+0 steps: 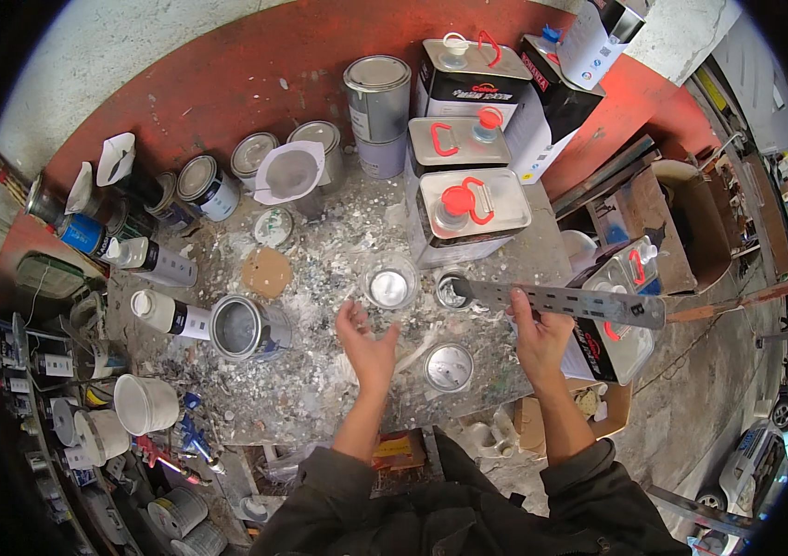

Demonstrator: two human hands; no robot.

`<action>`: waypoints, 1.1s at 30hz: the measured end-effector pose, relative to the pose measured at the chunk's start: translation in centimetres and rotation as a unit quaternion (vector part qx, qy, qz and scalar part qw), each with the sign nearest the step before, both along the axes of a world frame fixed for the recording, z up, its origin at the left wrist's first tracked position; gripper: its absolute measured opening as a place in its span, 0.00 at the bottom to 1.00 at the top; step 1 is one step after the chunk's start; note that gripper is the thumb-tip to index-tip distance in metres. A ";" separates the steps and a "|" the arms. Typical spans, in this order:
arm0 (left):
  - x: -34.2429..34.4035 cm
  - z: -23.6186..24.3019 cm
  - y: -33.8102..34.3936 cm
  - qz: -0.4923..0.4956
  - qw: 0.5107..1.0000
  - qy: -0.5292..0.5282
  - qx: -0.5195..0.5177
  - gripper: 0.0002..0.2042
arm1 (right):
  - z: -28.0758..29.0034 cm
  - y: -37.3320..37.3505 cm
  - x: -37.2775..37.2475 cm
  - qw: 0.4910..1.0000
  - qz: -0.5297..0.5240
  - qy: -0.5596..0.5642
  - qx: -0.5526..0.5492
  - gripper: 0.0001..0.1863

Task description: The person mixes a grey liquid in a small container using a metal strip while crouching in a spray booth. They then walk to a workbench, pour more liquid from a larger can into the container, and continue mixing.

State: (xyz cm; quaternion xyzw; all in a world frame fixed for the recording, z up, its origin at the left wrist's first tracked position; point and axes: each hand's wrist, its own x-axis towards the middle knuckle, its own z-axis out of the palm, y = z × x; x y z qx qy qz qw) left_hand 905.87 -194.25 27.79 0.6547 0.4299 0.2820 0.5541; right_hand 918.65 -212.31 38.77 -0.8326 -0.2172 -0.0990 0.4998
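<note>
My right hand [540, 338] grips a long flat metal strip [589, 303] with slots along it, angled so that its left end reaches a small open can [451, 290]. My left hand [363, 334] has its fingers apart and holds nothing, just below a clear plastic cup [387, 289] with pale silver contents. A round silver lid or tin [450, 368] lies between my hands, near a pale crumpled item whose kind I cannot make out. To the left of my left hand stands a larger open can [237, 328] of grey content beside a white-capped bottle [171, 315].
The paint-spattered bench [320, 241] carries several cans [207, 190] and red-handled rectangular tins [477, 213] along the back and right. Cardboard boxes [695, 218] stand beyond the right edge. Spray guns [167, 454] and white buckets [144, 403] crowd the lower left. Parked cars [746, 473] appear at far right.
</note>
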 end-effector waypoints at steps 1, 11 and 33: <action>0.5 -0.1 0.6 -0.023 0.999 -0.025 0.035 0.41 | 0.1 0.1 -0.2 1.000 -0.004 0.003 0.003 0.09; 3.7 -2.7 3.6 -0.139 0.990 -0.022 0.032 0.44 | 0.0 0.0 -1.3 0.999 -0.019 0.023 0.014 0.10; -6.5 3.8 1.8 -0.130 0.989 -0.048 0.045 0.35 | -1.1 -0.5 -1.7 0.964 -0.175 0.101 0.173 0.13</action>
